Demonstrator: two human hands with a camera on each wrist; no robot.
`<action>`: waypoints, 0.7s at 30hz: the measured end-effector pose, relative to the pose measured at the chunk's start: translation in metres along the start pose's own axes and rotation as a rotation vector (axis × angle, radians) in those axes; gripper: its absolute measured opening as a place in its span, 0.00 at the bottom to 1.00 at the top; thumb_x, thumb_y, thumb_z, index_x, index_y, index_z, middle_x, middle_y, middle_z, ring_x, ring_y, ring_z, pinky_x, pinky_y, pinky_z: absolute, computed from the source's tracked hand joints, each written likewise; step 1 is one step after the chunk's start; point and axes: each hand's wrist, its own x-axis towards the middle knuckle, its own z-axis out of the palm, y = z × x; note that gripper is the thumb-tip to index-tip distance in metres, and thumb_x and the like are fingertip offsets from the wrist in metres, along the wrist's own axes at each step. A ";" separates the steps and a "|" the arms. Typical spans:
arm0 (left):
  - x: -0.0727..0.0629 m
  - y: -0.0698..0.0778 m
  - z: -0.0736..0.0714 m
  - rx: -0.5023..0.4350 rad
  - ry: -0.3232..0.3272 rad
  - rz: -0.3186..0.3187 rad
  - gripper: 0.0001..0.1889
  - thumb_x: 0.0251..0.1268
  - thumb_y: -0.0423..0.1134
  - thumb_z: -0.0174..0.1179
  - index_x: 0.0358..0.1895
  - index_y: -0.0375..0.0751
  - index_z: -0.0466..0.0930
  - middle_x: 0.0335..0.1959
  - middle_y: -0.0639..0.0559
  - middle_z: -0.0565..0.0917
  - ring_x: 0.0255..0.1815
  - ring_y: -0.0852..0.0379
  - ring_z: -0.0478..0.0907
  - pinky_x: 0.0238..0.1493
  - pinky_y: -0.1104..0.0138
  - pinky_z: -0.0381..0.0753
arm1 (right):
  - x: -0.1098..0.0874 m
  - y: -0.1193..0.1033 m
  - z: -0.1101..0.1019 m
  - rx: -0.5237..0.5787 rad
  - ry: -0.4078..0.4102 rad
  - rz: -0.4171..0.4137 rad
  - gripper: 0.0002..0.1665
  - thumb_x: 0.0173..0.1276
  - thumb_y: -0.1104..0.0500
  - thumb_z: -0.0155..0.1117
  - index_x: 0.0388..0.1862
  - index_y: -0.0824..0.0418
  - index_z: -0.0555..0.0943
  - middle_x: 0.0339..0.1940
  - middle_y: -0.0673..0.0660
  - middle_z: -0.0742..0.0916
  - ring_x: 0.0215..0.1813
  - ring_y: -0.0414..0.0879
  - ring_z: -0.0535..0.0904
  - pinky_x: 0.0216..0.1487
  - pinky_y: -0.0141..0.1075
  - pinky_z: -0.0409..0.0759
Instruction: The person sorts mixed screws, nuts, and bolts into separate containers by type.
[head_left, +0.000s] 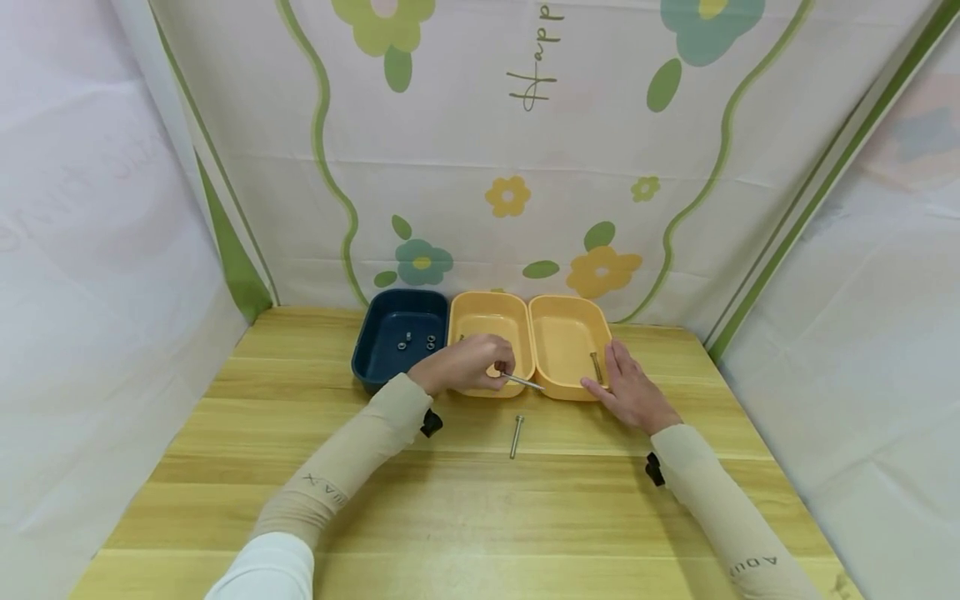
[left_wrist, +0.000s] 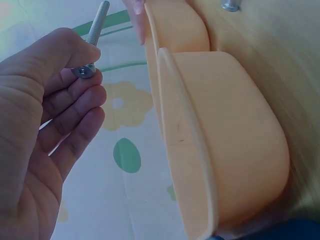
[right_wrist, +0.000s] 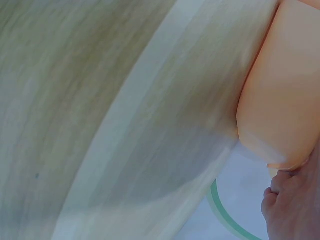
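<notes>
My left hand (head_left: 476, 364) pinches a silver bolt (left_wrist: 98, 25) between thumb and fingers, over the front of the middle yellow tray (head_left: 455, 312). The bolt's socket head shows by the thumb in the left wrist view, its threaded shank pointing away. In the head view that shank reaches toward the right yellow tray (head_left: 562, 333). My right hand (head_left: 636, 396) rests at this tray's front right corner, fingers extended along the side and thumb at the front rim. A brass-coloured bolt (head_left: 596, 367) lies inside, close to the right wall. Another silver bolt (head_left: 517, 437) lies on the table.
On the left stands a dark blue tray (head_left: 362, 350) with several nuts (head_left: 431, 342) in it. The three trays stand side by side at the back of the wooden table (head_left: 480, 517). Behind them hangs a flower-printed cloth (head_left: 450, 150), with more cloth along both sides.
</notes>
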 end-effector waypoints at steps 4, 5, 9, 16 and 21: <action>0.012 -0.004 0.002 -0.004 0.020 -0.017 0.04 0.68 0.32 0.66 0.35 0.44 0.87 0.35 0.54 0.86 0.39 0.54 0.83 0.43 0.73 0.81 | 0.000 -0.002 0.000 -0.006 0.004 -0.002 0.61 0.82 0.28 0.42 0.86 0.73 0.35 0.88 0.70 0.38 0.89 0.67 0.36 0.86 0.65 0.45; 0.015 -0.005 0.002 -0.004 0.026 -0.018 0.04 0.68 0.32 0.66 0.35 0.44 0.87 0.35 0.54 0.87 0.39 0.54 0.83 0.43 0.73 0.81 | 0.001 -0.002 0.000 -0.007 0.007 -0.002 0.61 0.82 0.28 0.42 0.86 0.73 0.35 0.88 0.71 0.38 0.89 0.67 0.36 0.86 0.65 0.45; 0.026 -0.007 0.006 0.007 0.045 -0.026 0.03 0.68 0.32 0.67 0.36 0.43 0.88 0.34 0.53 0.87 0.37 0.54 0.82 0.42 0.72 0.81 | 0.001 -0.002 0.000 -0.004 0.014 -0.005 0.61 0.82 0.29 0.42 0.86 0.73 0.36 0.88 0.70 0.38 0.89 0.67 0.36 0.86 0.65 0.45; 0.046 -0.010 0.017 0.019 0.065 -0.083 0.03 0.69 0.34 0.65 0.37 0.44 0.87 0.36 0.53 0.86 0.39 0.54 0.82 0.43 0.72 0.80 | 0.003 -0.002 0.002 -0.018 0.023 -0.005 0.61 0.82 0.28 0.42 0.86 0.73 0.36 0.88 0.72 0.41 0.89 0.68 0.38 0.86 0.65 0.47; 0.060 -0.011 0.027 0.040 0.050 -0.126 0.03 0.71 0.36 0.66 0.38 0.45 0.88 0.38 0.54 0.87 0.39 0.57 0.81 0.45 0.72 0.81 | 0.003 -0.001 0.003 -0.021 0.032 -0.002 0.61 0.82 0.28 0.43 0.86 0.74 0.37 0.88 0.73 0.42 0.89 0.70 0.39 0.85 0.66 0.48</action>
